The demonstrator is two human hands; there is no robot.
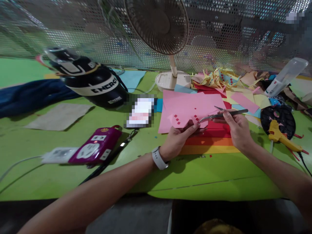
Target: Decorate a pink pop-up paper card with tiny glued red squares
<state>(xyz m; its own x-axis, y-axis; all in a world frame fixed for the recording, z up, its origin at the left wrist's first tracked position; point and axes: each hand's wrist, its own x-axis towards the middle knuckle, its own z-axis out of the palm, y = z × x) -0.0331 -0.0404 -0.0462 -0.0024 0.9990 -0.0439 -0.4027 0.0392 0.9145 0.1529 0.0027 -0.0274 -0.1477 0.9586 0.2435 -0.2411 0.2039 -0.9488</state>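
Note:
My right hand [237, 130] is closed around grey metal tweezers [219, 115], their curved tips pointing left. A second metal point shows just above those fingers. The tips meet the thumb and fingers of my left hand [180, 139], which wears a white-strapped watch [159, 158]. Its fingers are pinched, and what they hold is too small to make out. Beneath and behind both hands lie pink paper sheets [180, 100] with small red paper diamonds [176, 119] on them. Red paper [218, 130] and orange paper [212, 141] stick out below.
A phone [141, 112], a purple power strip [97, 146] and a black bottle [95, 83] stand or lie left. Behind is a fan [173, 78]. To the right are paper scraps [224, 78], a yellow glue gun [280, 135] on a black tray [265, 117], and a clear bottle [286, 78].

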